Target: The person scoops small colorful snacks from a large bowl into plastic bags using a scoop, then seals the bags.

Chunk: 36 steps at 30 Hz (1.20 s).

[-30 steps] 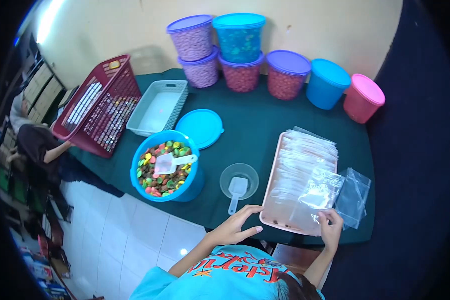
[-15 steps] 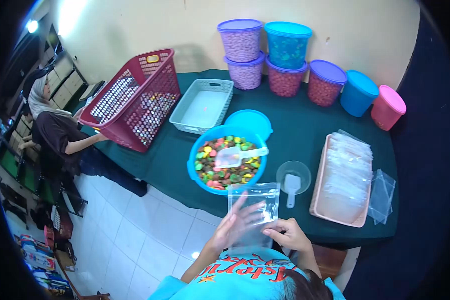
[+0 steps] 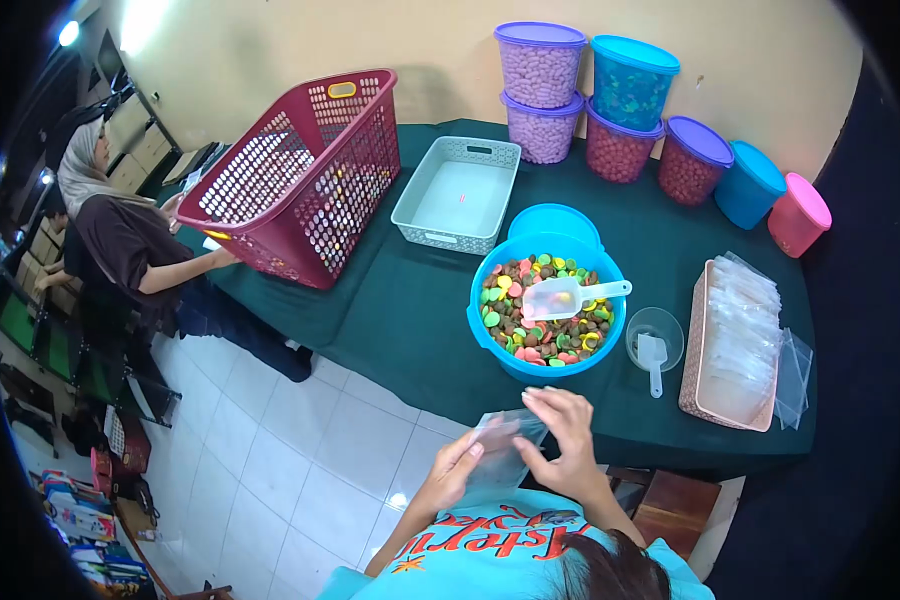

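My left hand (image 3: 450, 475) pinches the side of a clear plastic zip bag (image 3: 500, 462) in front of my chest. Close by the bag's right side, my right hand (image 3: 568, 445) has its thumb and fingers apart. Just beyond the hands, on the table, stands a blue tub (image 3: 482, 325) of brown, green, pink and yellow round candies. A white scoop (image 3: 553, 298) lies on top of the candies. To the tub's right, a second scoop (image 3: 653, 355) rests in a small clear bowl (image 3: 674, 326).
A pink basket (image 3: 698, 385) of clear bags stands at the right, with loose bags (image 3: 793, 380) beside it. Lidded tubs (image 3: 625, 155) line the wall. A grey-green tray (image 3: 410, 215) and a maroon basket (image 3: 310, 215) stand left, near another person (image 3: 120, 240).
My view has turned left, so the table's things appear farther right. The bag has tilted and dropped; my left hand now grips it, and my right hand has come off its edge.
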{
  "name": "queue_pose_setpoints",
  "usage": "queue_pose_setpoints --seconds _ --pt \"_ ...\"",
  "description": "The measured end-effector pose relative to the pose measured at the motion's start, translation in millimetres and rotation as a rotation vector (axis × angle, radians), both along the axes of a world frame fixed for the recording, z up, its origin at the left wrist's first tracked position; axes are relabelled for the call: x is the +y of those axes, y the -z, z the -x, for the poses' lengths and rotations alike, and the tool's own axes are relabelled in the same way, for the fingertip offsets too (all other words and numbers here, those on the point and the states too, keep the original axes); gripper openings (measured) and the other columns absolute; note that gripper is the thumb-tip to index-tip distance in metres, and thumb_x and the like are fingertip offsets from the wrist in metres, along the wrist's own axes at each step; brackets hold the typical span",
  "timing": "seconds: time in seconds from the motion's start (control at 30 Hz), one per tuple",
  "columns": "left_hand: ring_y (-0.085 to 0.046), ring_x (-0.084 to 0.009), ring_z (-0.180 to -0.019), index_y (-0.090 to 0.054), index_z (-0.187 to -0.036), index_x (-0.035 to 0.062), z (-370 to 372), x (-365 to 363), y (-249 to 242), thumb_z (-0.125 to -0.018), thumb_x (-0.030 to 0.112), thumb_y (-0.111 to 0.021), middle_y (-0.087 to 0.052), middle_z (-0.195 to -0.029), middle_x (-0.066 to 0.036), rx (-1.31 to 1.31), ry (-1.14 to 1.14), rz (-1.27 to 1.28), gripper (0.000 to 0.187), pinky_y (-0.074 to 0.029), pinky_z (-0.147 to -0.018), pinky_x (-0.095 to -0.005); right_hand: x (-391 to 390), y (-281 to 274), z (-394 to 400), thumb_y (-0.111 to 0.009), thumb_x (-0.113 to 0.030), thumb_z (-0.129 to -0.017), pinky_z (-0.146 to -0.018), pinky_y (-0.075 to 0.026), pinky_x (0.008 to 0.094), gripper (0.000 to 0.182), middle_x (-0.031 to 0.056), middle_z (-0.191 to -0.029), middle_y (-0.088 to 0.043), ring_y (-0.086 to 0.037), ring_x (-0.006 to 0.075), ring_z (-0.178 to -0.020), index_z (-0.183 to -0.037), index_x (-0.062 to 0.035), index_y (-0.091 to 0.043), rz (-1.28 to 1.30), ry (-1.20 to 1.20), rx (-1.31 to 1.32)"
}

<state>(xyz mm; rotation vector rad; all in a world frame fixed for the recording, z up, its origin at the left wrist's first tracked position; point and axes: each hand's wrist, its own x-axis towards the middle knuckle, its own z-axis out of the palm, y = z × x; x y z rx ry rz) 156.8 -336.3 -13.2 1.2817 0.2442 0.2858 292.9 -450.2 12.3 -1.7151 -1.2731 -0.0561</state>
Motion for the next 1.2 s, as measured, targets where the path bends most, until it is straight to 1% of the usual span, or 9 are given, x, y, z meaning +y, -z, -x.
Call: queue_pose_setpoints --seconds 0.2,0.4,0.5,0.67,0.7,0.83,0.87,1.07,1.2 --pt "-0.048 -0.0296 -0.110 -0.035 -0.125 -0.0072 -6.0 21.4 20.9 -0.086 0.052 -0.036 -0.045 -0.122 -0.021 -0.225 -0.007 0.146 0.071 -0.037 -0.093 -0.0407 22.6 6.9 -7.4 -0.071 -0.011 -0.065 -0.089 -0.031 0.0387 0.045 0.0044 -0.110 -0.056 -0.048 0.0243 -0.106 -0.108 -0.0125 -0.057 -0.113 -0.119 -0.017" --pt "-0.043 -0.0253 -0.113 -0.033 -0.126 -0.0029 -25.9 31.0 7.0 -0.079 0.062 -0.039 -0.043 -0.121 -0.016 -0.140 -0.079 0.201 0.081 -0.034 -0.094 -0.0375 63.0 7.1 -29.8 -0.070 -0.011 -0.067 -0.091 -0.032 0.0401 0.037 0.0023 -0.113 -0.056 -0.048 0.0231 -0.108 -0.102 -0.0164 -0.061 -0.223 -0.397 -0.033" --pt "-0.030 -0.0230 -0.122 -0.026 -0.132 -0.0019 -38.2 27.1 2.9 -0.073 0.074 -0.032 -0.031 -0.132 -0.014 0.006 -0.102 0.331 0.096 -0.024 -0.100 -0.0391 76.8 4.8 -41.1 -0.070 -0.011 -0.067 -0.094 -0.029 0.0409 0.039 0.0008 -0.116 -0.055 -0.046 0.0230 -0.110 -0.104 -0.0183 -0.061 -0.209 -0.386 -0.043" --pt "-0.038 -0.0238 -0.114 -0.027 -0.130 -0.0039 -31.5 36.7 24.9 -0.064 0.080 -0.039 -0.034 -0.129 -0.015 -0.170 -0.178 0.290 0.107 -0.028 -0.096 -0.0379 95.8 -7.0 -47.9 -0.072 -0.013 -0.061 -0.099 -0.019 0.0424 0.045 0.0015 -0.119 -0.054 -0.039 0.0244 -0.117 -0.104 -0.0197 -0.062 -0.149 -0.395 -0.106" --pt "-0.038 -0.0238 -0.113 -0.027 -0.130 -0.0040 -43.9 51.7 13.2 -0.064 0.079 -0.040 -0.034 -0.129 -0.015 -0.171 -0.173 0.266 0.107 -0.028 -0.095 -0.0378 98.7 -5.9 -48.3 -0.068 -0.018 -0.068 -0.100 -0.016 0.0432 0.045 -0.0005 -0.124 -0.049 -0.036 0.0217 -0.120 -0.112 -0.0230 -0.057 -0.163 -0.407 -0.102" --pt "-0.039 -0.0239 -0.112 -0.028 -0.129 -0.0040 -50.6 64.7 5.9 -0.063 0.079 -0.041 -0.035 -0.127 -0.016 -0.159 -0.118 0.162 0.107 -0.029 -0.094 -0.0375 108.1 -3.0 -50.9 -0.067 -0.017 -0.068 -0.100 -0.015 0.0432 0.045 -0.0008 -0.124 -0.049 -0.036 0.0214 -0.120 -0.111 -0.0234 -0.058 -0.206 -0.377 -0.091" --pt "-0.039 -0.0240 -0.111 -0.028 -0.129 -0.0040 9.3 41.2 35.7 -0.063 0.079 -0.041 -0.035 -0.127 -0.016 -0.154 -0.092 0.132 0.107 -0.029 -0.094 -0.0375 110.3 -2.2 -50.3 -0.066 -0.017 -0.068 -0.100 -0.015 0.0432 0.045 -0.0009 -0.124 -0.049 -0.036 0.0210 -0.120 -0.111 -0.0234 -0.058 -0.213 -0.326 -0.108" --pt "-0.041 -0.0241 -0.109 -0.029 -0.128 -0.0041 -79.1 99.2 -10.6 -0.063 0.078 -0.043 -0.037 -0.124 -0.016 -0.103 0.137 -0.035 0.106 -0.030 -0.092 -0.0371 125.9 -7.0 -43.2 -0.061 -0.017 -0.071 -0.100 -0.015 0.0425 0.039 -0.0022 -0.120 -0.053 -0.042 0.0188 -0.114 -0.109 -0.0210 -0.059 -0.223 -0.065 -0.154" --pt "-0.041 -0.0243 -0.107 -0.030 -0.128 -0.0041 -42.2 130.6 -9.7 -0.062 0.078 -0.045 -0.038 -0.123 -0.016 -0.106 0.324 -0.134 0.106 -0.031 -0.091 -0.0368 136.6 -15.8 -33.7 -0.060 -0.012 -0.066 -0.088 -0.027 0.0376 0.024 -0.0037 -0.102 -0.058 -0.048 0.0151 -0.096 -0.089 -0.0168 -0.063 -0.403 0.110 -0.239"
